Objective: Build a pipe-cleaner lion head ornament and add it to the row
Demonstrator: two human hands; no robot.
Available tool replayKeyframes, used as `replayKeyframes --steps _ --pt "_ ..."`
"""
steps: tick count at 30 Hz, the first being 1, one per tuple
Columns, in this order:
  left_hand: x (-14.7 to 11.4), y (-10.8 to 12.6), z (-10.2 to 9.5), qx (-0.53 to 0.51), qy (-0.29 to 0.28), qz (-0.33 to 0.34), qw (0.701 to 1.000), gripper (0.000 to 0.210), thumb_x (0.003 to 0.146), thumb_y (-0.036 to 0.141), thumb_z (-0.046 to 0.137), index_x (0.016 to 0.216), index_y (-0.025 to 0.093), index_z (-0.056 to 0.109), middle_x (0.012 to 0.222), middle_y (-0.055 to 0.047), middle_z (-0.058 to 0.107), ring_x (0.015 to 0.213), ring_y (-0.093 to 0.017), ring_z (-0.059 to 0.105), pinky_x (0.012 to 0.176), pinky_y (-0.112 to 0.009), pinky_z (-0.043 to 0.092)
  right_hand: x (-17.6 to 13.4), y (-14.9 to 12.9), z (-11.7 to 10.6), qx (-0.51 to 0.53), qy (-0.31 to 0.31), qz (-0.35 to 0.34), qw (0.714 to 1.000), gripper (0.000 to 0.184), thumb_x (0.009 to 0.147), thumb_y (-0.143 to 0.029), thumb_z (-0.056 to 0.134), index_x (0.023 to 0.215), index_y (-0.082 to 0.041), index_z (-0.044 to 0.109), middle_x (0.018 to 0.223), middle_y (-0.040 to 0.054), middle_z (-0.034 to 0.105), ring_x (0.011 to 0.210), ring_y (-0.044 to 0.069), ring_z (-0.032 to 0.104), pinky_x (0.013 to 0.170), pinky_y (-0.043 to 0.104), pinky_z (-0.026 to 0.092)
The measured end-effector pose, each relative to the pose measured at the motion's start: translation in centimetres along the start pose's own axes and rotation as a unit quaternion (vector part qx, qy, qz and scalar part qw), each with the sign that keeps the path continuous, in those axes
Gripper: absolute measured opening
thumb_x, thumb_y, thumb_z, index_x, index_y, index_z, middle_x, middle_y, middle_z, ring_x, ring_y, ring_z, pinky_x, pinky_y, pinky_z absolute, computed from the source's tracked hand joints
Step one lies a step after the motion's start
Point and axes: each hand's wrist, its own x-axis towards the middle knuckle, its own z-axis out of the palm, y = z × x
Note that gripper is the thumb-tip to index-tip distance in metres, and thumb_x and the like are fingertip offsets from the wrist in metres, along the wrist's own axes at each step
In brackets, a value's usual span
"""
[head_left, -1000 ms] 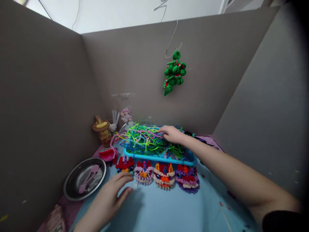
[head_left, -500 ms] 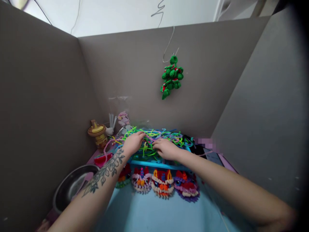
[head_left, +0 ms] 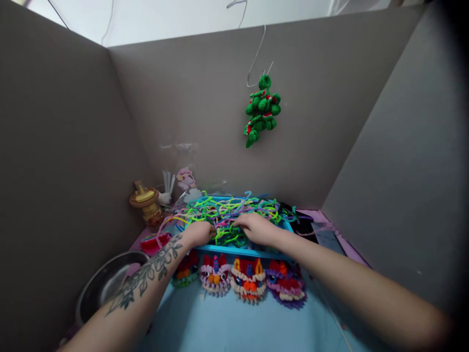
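Note:
A blue tray (head_left: pixel 238 252) holds a tangled heap of fuzzy pipe cleaners (head_left: pixel 227 210), mostly green, with yellow, blue, pink and purple ones. At the heap's near left side is my left hand (head_left: pixel 200 233), its fingers pinched together among the strands. My right hand (head_left: pixel 255 228) lies over the right part of the heap, fingers bent down and closed on the strands. Which strands each hand grips is hard to make out. In front of the tray stand several fuzzy lion-dance heads, among them a lilac one (head_left: pixel 215 277), an orange-and-cream one (head_left: pixel 249 282) and a purple one (head_left: pixel 286 286).
Grey panels (head_left: pixel 205 107) enclose the table (head_left: pixel 220 322). From a wire hangs a green-and-red fuzzy ornament (head_left: pixel 262 112). At left are a metal bowl (head_left: pixel 106 288), a brown-and-yellow cup (head_left: pixel 148 208) and a red-pink fuzzy piece (head_left: pixel 154 243). Dark items (head_left: pixel 306 227) lie right of the tray.
My left hand has come down and nearer, from the heap's middle to its near left side. My right hand has shifted slightly within the heap. The camera view has tilted a little downward.

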Motion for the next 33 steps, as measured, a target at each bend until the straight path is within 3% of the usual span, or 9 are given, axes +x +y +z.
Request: replayKeyframes --steps 3,5,11,15,21,23,26,30,33 --pt "0.0 0.3 0.1 -0.005 0.013 0.002 1.000 0.023 0.077 0.025 0.045 0.070 0.021 0.067 0.073 -0.006 0.068 0.068 -0.020 0.061 0.063 -0.026 0.042 1.3 0.2 -1.1 -0.049 0.090 0.039 0.994 0.039 0.074 -0.001 0.043 0.102 -0.018 0.064 0.106 0.0087 0.064 0.102 0.020 0.056 0.090 0.031 0.041" --pt "0.0 0.5 0.4 -0.018 0.024 0.013 0.999 0.023 0.078 0.026 0.045 0.077 0.022 0.068 0.082 -0.007 0.068 0.075 -0.020 0.062 0.069 -0.026 0.044 2.3 1.0 -1.5 -0.079 0.082 0.053 0.992 0.038 0.073 -0.002 0.045 0.103 -0.016 0.063 0.108 0.0111 0.063 0.105 0.022 0.054 0.091 0.032 0.040" --pt "0.3 0.5 0.3 -0.115 0.176 0.049 0.976 0.034 0.080 0.022 0.047 0.113 0.020 0.057 0.111 -0.009 0.058 0.100 -0.021 0.056 0.089 -0.032 0.043 4.6 2.9 1.0 -0.067 -0.121 0.095 0.986 0.071 0.057 -0.023 0.072 0.123 -0.023 0.047 0.119 0.0088 0.058 0.106 0.026 0.055 0.084 0.031 0.044" --pt "-0.4 0.1 -1.1 -0.141 0.293 0.043 0.945 0.031 0.082 0.016 0.043 0.109 0.019 0.058 0.118 -0.009 0.053 0.110 -0.021 0.050 0.096 -0.034 0.040 5.4 3.7 1.7 -0.068 -0.043 0.161 0.984 0.054 0.064 -0.020 0.064 0.116 -0.020 0.048 0.109 0.0119 0.062 0.099 0.028 0.059 0.075 0.032 0.046" --pt "-2.7 0.6 -2.4 -0.147 0.472 -0.069 0.867 0.017 0.084 0.024 0.045 0.094 0.017 0.056 0.095 -0.008 0.056 0.095 -0.021 0.054 0.086 -0.034 0.043 6.3 5.6 -3.4 -0.013 0.015 0.177 0.984 0.044 0.073 -0.026 0.055 0.114 -0.015 0.044 0.103 0.0101 0.064 0.090 0.022 0.061 0.071 0.027 0.048" --pt "-2.4 1.1 -1.8 -0.210 0.449 -0.095 0.864 0.013 0.083 0.026 0.046 0.084 0.017 0.056 0.084 -0.006 0.057 0.085 -0.020 0.056 0.080 -0.034 0.045 6.4 5.9 -5.2 0.027 0.021 0.163 0.986 0.043 0.072 -0.023 0.056 0.114 -0.018 0.047 0.106 0.0050 0.064 0.092 0.018 0.061 0.074 0.024 0.048" --pt "-1.0 1.8 -0.4 -0.397 0.332 -0.123 0.847 0.015 0.076 0.027 0.056 0.085 0.015 0.056 0.084 -0.007 0.062 0.080 -0.020 0.059 0.074 -0.032 0.047 6.4 5.6 -6.8 0.161 0.019 0.159 0.974 0.041 0.071 -0.016 0.055 0.112 -0.020 0.052 0.101 0.0016 0.067 0.087 0.017 0.064 0.073 0.023 0.050" --pt "0.9 3.1 0.8 -0.627 0.231 -0.126 0.733 0.055 0.062 0.031 0.074 0.110 0.017 0.050 0.111 -0.013 0.060 0.092 -0.022 0.061 0.073 -0.031 0.048 6.2 4.8 -6.8 0.274 0.007 0.151 0.950 0.038 0.074 -0.012 0.050 0.111 -0.020 0.055 0.099 0.0007 0.069 0.084 0.016 0.065 0.072 0.024 0.052" --pt "1.9 3.9 0.7 -0.705 0.201 -0.103 0.673 0.062 0.057 0.031 0.077 0.112 0.020 0.050 0.109 -0.010 0.063 0.091 -0.022 0.062 0.073 -0.031 0.049 6.2 4.3 -6.0 0.284 -0.016 0.132 0.950 0.041 0.075 -0.011 0.050 0.115 -0.022 0.052 0.103 -0.0009 0.068 0.090 0.016 0.064 0.076 0.025 0.052"
